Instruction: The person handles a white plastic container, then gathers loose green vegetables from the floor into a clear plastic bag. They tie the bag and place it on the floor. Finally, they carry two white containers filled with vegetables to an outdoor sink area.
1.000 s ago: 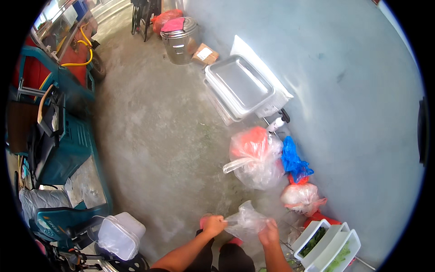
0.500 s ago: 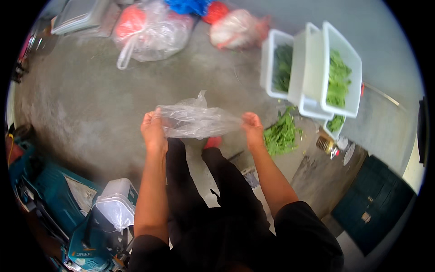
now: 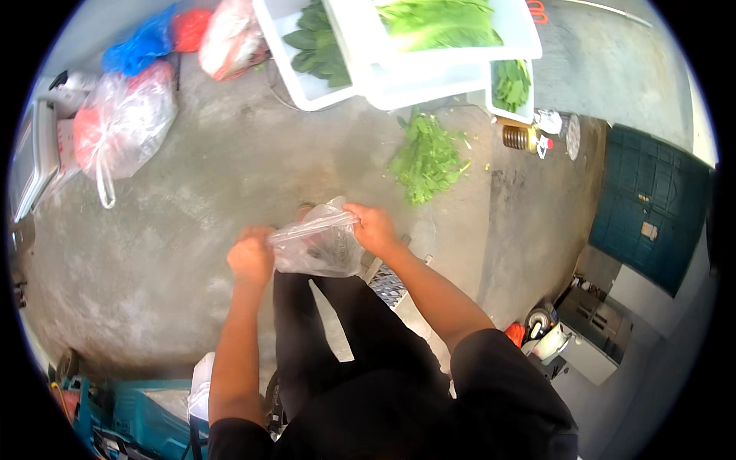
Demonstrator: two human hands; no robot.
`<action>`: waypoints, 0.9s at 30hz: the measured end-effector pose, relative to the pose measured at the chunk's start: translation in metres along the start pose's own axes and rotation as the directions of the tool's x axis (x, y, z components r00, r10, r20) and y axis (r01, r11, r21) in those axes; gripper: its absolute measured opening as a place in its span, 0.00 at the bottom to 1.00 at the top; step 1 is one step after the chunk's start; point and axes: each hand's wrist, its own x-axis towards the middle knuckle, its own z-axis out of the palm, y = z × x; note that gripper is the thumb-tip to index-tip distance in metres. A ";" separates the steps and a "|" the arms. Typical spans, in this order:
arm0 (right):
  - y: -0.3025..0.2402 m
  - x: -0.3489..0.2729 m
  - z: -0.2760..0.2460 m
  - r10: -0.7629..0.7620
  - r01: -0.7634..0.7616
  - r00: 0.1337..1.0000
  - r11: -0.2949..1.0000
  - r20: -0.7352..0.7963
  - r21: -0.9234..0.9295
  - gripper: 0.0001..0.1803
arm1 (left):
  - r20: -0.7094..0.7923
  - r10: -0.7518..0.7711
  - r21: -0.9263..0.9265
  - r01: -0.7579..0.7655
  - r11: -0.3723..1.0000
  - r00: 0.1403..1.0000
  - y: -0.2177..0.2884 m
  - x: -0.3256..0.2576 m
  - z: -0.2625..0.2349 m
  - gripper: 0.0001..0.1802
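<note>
My left hand (image 3: 251,257) and my right hand (image 3: 372,228) both grip a clear, crumpled plastic bag (image 3: 316,247), stretched between them at waist height over my dark trouser legs. The left hand pinches the bag's left end in a fist. The right hand holds its upper right edge. A loose pile of green leafy vegetables (image 3: 426,158) lies on the concrete floor just beyond my right hand.
White plastic tubs (image 3: 383,77) with leafy greens stand at the top. Tied plastic bags, clear (image 3: 123,123), blue (image 3: 138,47) and red-filled (image 3: 230,40), lie at the upper left beside a metal tray (image 3: 29,157). A dark teal cabinet (image 3: 652,207) is on the right, blue crates at the lower left.
The view has swung down and right, bringing the tubs and greens closer to the top. My hands have moved closer together, bunching the bag between them.
</note>
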 end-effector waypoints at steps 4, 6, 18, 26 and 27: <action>0.027 -0.010 -0.023 0.127 -0.126 0.968 0.992 -0.215 0.017 0.23 | -0.069 -0.085 -0.005 0.084 0.996 0.994 0.006 0.005 0.026 0.14; 0.045 -0.010 -0.030 0.039 -0.037 0.937 0.999 -0.348 0.012 0.23 | -0.040 -0.195 -0.165 0.186 0.969 0.980 0.002 0.006 0.048 0.13; 0.214 0.045 -0.007 0.541 -0.543 0.679 -0.086 0.497 0.835 0.17 | 0.465 -0.386 -0.842 0.263 -0.472 0.797 0.101 0.019 0.119 0.17; 0.294 0.120 -0.051 0.518 -0.315 0.750 -0.264 0.410 0.911 0.09 | 0.448 -0.460 -0.860 0.231 -0.454 0.766 0.122 0.068 0.209 0.12; 0.304 0.127 -0.044 0.508 -0.332 0.778 -0.165 0.369 0.929 0.09 | 0.418 -0.483 -0.867 0.179 -0.466 0.769 0.134 0.080 0.212 0.11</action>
